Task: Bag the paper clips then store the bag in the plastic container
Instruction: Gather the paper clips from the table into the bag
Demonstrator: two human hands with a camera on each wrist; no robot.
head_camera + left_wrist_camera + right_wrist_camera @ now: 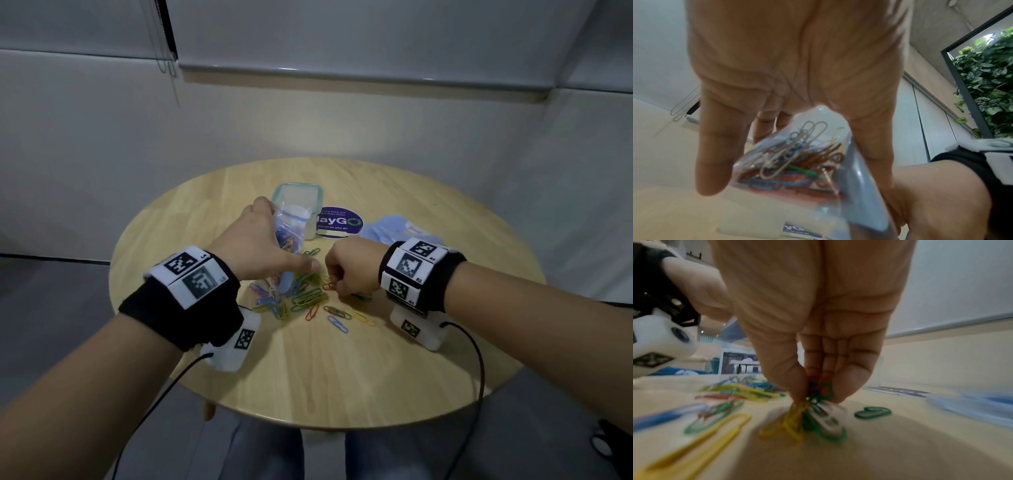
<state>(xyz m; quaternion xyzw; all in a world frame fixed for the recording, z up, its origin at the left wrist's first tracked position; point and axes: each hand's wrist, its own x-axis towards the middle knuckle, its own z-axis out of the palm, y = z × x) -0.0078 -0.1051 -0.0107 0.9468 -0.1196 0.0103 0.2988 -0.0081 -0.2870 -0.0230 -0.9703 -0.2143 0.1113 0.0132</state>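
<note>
While right hand [346, 263] fingers [849, 386] pinch a clip bunch [807, 418] on bench [308, 370]:
zip bag [291, 236], gripped by left hand [260, 246], sits just left, mouth up.

Round wooden table [342, 370] carries loose paper clips [308, 299], plastic container [317, 193], purple sticker [339, 222].

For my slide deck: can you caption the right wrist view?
Right hand pinching a bunch of yellow and green paper clips off the wooden table, more clips scattered beside.
</note>
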